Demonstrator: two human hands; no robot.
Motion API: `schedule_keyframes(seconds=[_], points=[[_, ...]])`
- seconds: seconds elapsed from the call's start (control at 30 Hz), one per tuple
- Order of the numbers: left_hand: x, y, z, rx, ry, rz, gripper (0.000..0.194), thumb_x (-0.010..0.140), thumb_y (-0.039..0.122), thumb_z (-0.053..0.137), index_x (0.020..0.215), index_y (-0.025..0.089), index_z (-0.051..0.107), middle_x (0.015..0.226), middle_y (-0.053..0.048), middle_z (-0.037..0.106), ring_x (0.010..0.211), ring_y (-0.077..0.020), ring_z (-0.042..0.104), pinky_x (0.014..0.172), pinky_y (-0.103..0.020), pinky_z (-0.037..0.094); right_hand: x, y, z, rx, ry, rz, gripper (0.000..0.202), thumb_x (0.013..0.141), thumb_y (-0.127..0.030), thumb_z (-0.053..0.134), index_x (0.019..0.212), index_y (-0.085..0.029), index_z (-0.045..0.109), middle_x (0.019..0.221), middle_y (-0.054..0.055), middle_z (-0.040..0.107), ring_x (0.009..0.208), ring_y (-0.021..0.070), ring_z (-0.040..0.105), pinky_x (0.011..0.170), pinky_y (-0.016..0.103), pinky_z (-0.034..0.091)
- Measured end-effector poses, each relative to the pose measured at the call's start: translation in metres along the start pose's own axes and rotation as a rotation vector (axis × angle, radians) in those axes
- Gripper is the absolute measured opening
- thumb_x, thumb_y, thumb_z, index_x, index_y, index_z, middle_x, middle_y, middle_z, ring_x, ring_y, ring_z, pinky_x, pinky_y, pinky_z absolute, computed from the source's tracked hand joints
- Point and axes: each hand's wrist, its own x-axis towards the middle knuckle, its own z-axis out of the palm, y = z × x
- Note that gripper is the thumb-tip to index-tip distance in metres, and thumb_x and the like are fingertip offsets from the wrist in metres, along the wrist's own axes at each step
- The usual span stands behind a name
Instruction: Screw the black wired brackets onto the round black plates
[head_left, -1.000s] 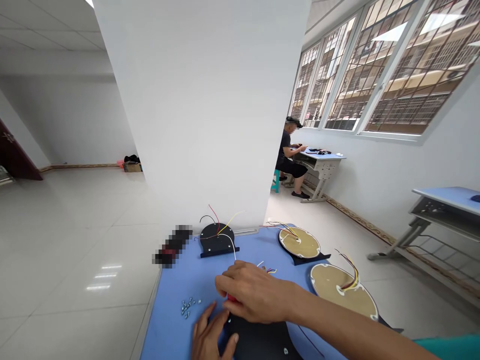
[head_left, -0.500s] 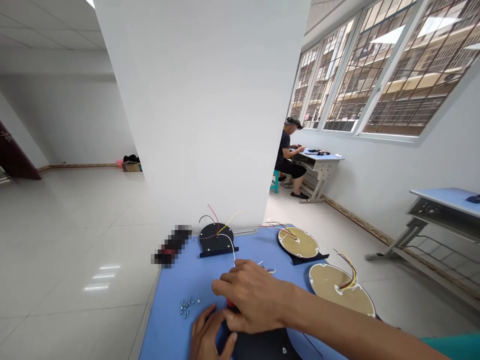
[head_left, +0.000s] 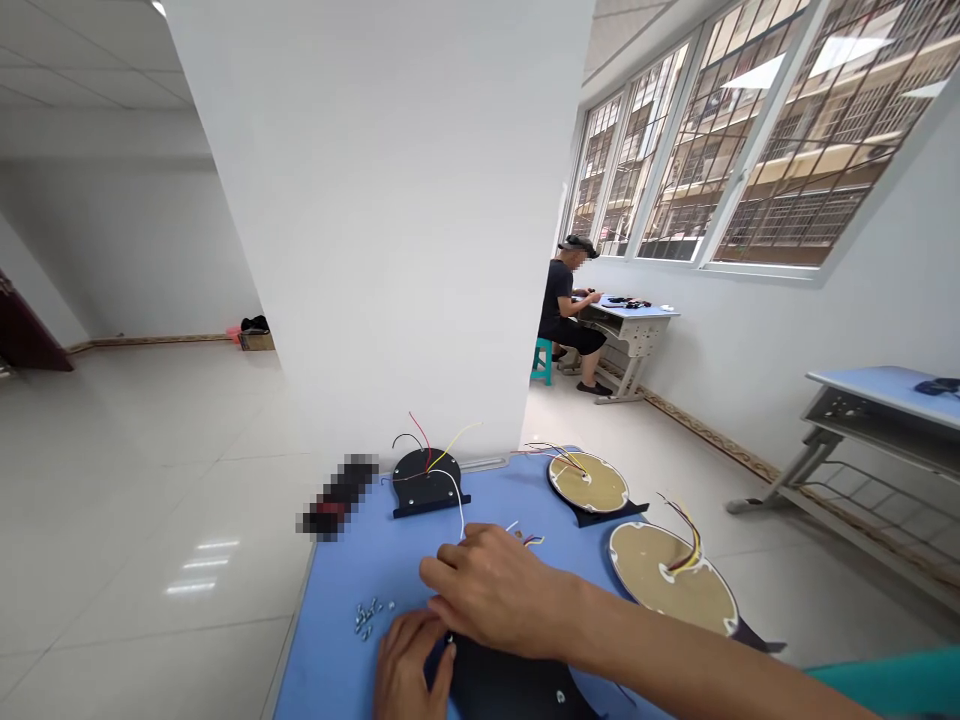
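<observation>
A black plate (head_left: 517, 680) with screws in it lies at the front of the blue table. My left hand (head_left: 409, 660) is at its left edge, thumb and fingers bent around the corner. Above the plate's upper left corner is my right hand (head_left: 487, 590), its fingers curled together; what they hold, if anything, is hidden. A pile of small silver screws (head_left: 365, 617) lies left of my hands. Behind them stands a black round-ended plate (head_left: 427, 482) with red, black, yellow and white wires.
Two tan discs with wires, one farther back (head_left: 589, 483) and one nearer (head_left: 671, 578), lie on the right side of the blue table (head_left: 330, 590). A blurred black object (head_left: 337, 497) is at the back left. A person (head_left: 562, 300) sits at another desk.
The view has shifted slightly. The red item seen under my right hand no longer shows, and a screw at the plate's corner is now visible between my hands.
</observation>
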Motion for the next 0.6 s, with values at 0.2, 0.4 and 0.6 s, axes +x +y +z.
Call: schedule_keyframes(seconds=[0.2,0.4,0.6], points=[[0.004,0.007,-0.003,0.026,0.086,0.029,0.023,0.092,0.03,0.048,0.094,0.022,0.069,0.093,-0.007,0.074,0.088,-0.0219,0.072,0.074,-0.034,0.061,-0.002,0.001,0.002,0.134,0.102,-0.09,0.015,0.084,-0.025,0.058,0.098,-0.02,0.056,0.089,0.003,0.066,0.081,0.0191,0.059,0.077,0.031,0.04],[0.012,0.022,-0.003,0.128,0.222,0.118,0.032,0.098,0.032,0.034,0.091,0.021,0.063,0.08,-0.005,0.071,0.07,-0.0195,0.07,0.06,-0.031,0.058,-0.008,0.001,0.01,0.253,0.162,-0.018,0.016,0.087,-0.012,0.046,0.099,-0.019,0.053,0.083,0.003,0.064,0.073,0.0177,0.056,0.077,0.029,0.043],[0.009,0.007,-0.025,0.256,0.243,0.068,0.027,0.099,0.033,0.036,0.084,0.022,0.056,0.077,-0.003,0.065,0.071,-0.018,0.065,0.065,-0.029,0.052,-0.037,0.003,-0.003,0.432,0.295,0.065,0.016,0.082,-0.009,0.044,0.091,-0.021,0.05,0.082,0.002,0.062,0.074,0.0172,0.053,0.072,0.029,0.044]])
